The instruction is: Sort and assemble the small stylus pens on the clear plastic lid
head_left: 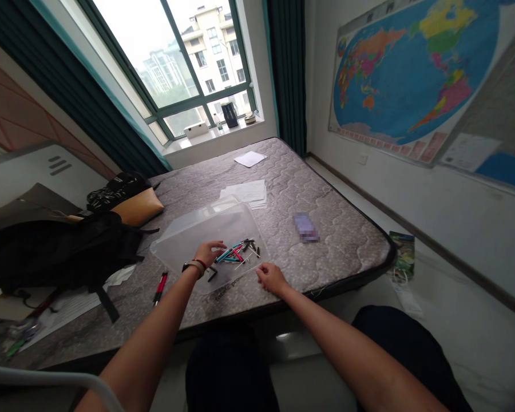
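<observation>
A translucent plastic box lies on the mattress in front of me, with its open side towards me. Several pens and pen parts in teal, red, black and silver are heaped inside it. My left hand, with a watch and bands at the wrist, reaches into the box beside the pile; its fingers are stretched out and appear to hold nothing. A black piece lies just below that hand. At the box's right front corner, my right hand is closed, its curled fingers on the rim.
A red and black pen lies left of the box. Behind are white papers; to the right is a blurred purple item. A black bag and a tan pouch sit at left. The mattress edge runs along the right front.
</observation>
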The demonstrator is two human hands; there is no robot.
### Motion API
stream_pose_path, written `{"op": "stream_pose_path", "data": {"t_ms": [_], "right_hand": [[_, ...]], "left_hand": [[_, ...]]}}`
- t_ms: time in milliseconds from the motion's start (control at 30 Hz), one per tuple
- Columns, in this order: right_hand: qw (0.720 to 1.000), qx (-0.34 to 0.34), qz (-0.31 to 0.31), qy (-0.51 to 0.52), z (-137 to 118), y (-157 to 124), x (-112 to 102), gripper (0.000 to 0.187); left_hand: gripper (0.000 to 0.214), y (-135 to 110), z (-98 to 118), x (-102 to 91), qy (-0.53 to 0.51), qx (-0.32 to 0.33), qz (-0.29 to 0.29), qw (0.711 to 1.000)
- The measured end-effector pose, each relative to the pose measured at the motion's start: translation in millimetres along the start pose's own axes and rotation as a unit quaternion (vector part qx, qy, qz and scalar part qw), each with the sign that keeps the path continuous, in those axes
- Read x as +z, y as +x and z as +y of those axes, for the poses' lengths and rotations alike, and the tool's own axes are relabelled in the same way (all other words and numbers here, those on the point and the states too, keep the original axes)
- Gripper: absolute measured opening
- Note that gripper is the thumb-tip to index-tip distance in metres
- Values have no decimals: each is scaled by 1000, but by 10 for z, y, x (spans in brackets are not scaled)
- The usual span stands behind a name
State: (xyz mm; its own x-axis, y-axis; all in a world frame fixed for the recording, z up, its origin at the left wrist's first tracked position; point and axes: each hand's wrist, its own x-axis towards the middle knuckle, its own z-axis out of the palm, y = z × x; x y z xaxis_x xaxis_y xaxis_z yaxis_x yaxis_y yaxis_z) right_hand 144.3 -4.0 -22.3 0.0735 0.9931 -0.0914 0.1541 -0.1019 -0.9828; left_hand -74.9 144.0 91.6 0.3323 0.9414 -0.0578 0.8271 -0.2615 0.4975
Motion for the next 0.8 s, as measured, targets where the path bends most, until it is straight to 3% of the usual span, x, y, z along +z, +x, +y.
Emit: {"op": "stream_pose_path", "data": {"t_ms": [100,233,567,800], "right_hand": [[1000,-4,4,-10,7,1,4,20],[1000,-3,8,-15,2,-1,4,20],[1000,7,6,-20,-41,-16,-9,19],[1000,-7,13,-26,-26,-19,-6,20]], "left_hand": [[26,-22,-23,19,-82,40,-11,996],[32,-42,-59,36,-148,36,1,988],[25,-122,41,88,62,52,25,996],[26,-136,105,89,89,48,6,995]]}}
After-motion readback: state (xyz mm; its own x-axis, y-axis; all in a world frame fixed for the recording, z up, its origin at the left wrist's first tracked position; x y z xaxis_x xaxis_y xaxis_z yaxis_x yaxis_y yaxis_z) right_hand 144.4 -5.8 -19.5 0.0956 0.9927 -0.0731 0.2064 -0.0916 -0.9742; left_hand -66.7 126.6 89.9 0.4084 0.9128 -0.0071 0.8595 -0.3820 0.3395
